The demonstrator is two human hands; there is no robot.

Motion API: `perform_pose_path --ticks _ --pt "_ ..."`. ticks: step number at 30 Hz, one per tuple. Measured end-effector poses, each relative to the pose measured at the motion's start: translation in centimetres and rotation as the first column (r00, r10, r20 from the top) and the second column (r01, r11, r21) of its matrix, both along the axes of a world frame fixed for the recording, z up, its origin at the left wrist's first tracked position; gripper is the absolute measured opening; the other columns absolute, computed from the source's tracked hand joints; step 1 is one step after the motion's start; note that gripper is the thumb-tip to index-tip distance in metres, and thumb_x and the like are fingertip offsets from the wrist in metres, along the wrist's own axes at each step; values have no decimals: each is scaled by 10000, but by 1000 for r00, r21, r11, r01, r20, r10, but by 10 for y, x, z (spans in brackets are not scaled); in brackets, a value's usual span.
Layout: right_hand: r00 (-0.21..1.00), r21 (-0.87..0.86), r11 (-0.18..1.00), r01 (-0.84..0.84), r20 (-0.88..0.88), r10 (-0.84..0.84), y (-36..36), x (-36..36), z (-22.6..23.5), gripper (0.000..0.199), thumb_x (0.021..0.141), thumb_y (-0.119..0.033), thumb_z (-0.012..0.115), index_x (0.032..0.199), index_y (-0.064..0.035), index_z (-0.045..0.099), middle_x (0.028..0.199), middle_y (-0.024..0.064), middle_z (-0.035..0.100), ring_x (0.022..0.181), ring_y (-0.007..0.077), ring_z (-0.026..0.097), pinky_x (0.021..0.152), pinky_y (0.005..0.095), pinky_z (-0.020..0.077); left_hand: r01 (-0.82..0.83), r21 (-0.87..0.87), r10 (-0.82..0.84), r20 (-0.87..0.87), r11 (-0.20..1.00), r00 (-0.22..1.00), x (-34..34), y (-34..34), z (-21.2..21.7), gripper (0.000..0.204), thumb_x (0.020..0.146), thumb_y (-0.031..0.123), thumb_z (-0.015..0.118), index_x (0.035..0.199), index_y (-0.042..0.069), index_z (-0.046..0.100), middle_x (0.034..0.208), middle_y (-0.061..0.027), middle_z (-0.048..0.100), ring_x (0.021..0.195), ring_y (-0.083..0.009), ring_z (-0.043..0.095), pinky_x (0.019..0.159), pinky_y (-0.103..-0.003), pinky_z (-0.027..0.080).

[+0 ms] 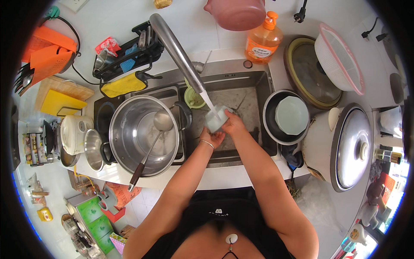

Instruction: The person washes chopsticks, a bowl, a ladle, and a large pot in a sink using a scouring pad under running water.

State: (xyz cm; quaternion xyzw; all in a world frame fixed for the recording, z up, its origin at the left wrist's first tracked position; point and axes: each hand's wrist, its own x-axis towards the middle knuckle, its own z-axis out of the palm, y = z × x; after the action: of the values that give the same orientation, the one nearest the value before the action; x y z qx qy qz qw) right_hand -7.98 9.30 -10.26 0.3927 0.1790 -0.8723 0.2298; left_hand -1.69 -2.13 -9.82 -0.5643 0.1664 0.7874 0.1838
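Over the sink basin [254, 99], a pale, whitish bowl [215, 121] is held tilted in the stream of water [207, 99] running from the metal faucet [179, 52]. My right hand [233, 123] grips the bowl's right side. Low on its near left side, my left hand [212, 137] supports it with curled fingers, partly hidden by the bowl. Just beyond the bowl sits a small green strainer basket [194, 98] in the sink.
Left of the basin stands a large steel pot [125, 129] with a ladle [148, 153] in it. To the right, a pale octagonal bowl [292, 115] rests in a dark round pan [269, 108]. An orange soap bottle [261, 43] and a glass lid [306, 64] are behind.
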Motion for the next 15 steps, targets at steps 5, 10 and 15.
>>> perform_pose_path --ticks 5,10,15 --pt "985 363 926 101 -166 -43 6 3 26 171 921 -84 539 1080 -20 542 977 110 598 850 271 596 708 412 493 344 -286 -399 -160 894 903 -28 34 29 694 879 617 440 1293 60 410 1119 -177 538 920 -336 567 694 -460 520" --pt "570 995 51 90 -94 816 8 56 49 200 828 -172 592 941 -7 600 812 187 652 775 382 619 704 473 477 380 -547 -585 -264 746 767 -47 10 -33 601 884 555 474 1213 53 487 1023 -133 601 723 -276 612 575 -398 513" --pt "261 981 -147 -124 175 949 21 62 81 178 777 -186 612 800 -10 621 867 224 626 779 403 593 705 460 466 292 -939 -885 -24 180 466 -38 23 -3 440 850 416 608 998 1 607 907 -123 637 838 -231 629 703 -376 509"
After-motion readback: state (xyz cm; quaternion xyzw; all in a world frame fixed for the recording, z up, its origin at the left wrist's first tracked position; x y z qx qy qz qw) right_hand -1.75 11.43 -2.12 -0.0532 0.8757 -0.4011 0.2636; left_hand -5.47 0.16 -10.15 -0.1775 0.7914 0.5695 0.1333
